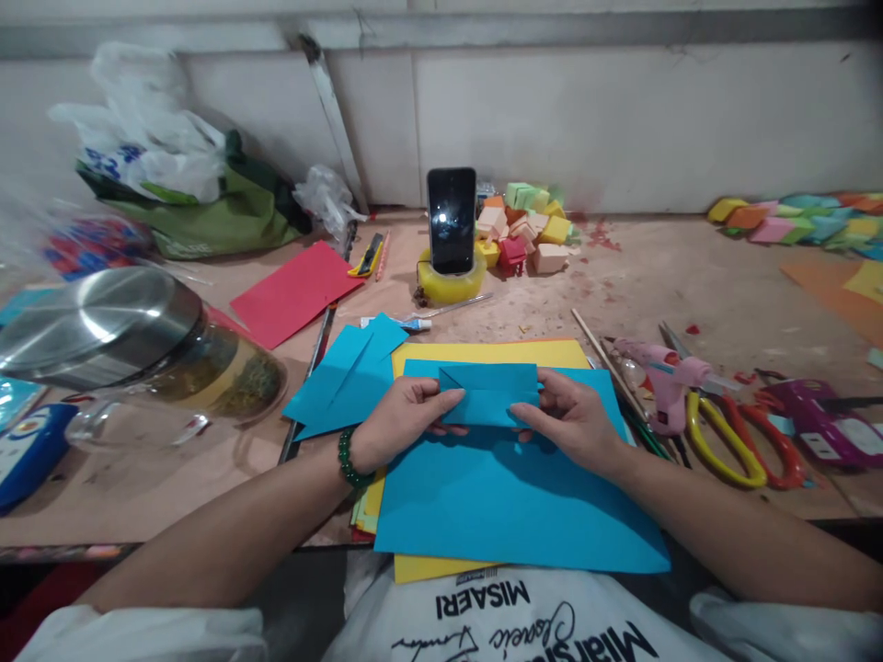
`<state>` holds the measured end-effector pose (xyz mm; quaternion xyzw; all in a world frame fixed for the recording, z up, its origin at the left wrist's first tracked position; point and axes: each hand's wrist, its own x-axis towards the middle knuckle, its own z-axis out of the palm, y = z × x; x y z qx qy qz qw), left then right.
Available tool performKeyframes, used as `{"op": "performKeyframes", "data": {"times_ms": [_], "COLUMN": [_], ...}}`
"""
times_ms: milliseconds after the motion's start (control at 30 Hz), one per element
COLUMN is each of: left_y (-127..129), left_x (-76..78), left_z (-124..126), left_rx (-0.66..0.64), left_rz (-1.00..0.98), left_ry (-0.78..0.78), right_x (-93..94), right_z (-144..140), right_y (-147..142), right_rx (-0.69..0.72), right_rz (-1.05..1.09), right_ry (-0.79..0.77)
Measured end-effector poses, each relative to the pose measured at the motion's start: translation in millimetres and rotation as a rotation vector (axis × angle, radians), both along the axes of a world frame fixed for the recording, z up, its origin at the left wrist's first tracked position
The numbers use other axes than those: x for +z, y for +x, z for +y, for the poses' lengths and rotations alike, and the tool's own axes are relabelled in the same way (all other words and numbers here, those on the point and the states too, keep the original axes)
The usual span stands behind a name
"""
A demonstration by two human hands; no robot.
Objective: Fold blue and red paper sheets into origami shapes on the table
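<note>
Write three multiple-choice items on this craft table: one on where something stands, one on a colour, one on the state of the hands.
1. Where does the phone stand?
A. Upright in a roll of tape
B. Flat on the red sheet
C. Inside the green bag

2. What colour is the folded paper between the hands?
A. Yellow
B. Blue
C. Red

3. How do the hands stand?
A. Both lie flat and open on the table
B. Only the right hand touches paper
C. The left hand and the right hand both pinch the folded paper

Key:
1 A, the phone's foot sits in the yellow ring.
2 B, it matches the blue sheet beneath it.
3 C, fingers of each hand close on one end of it.
</note>
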<state>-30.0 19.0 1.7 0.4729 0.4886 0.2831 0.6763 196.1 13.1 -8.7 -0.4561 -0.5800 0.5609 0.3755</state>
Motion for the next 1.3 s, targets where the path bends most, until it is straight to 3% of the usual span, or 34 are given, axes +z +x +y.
{"op": "performKeyframes", "data": {"times_ms": [200, 533, 1300], "left_y": [-1.7, -0.7, -1.4], "left_x": [1.1, 6.2, 4.8], "left_z": [0.7, -0.5, -0.2], "left_rx": [0.059, 0.071, 0.03], "left_rz": [0.113, 0.14, 0.092], "left_ry": [0.261, 0.423, 0.368], "right_x": [-5.2, -3.8, -1.0], "right_z": [0.8, 2.2, 1.7], "right_y": [1.2, 2.8, 2.6], "right_rx": [-0.005, 0.017, 0.068], "right_rz": [0.022, 0.038, 0.06], "right_ry": [-0.004, -0.04, -0.035]}}
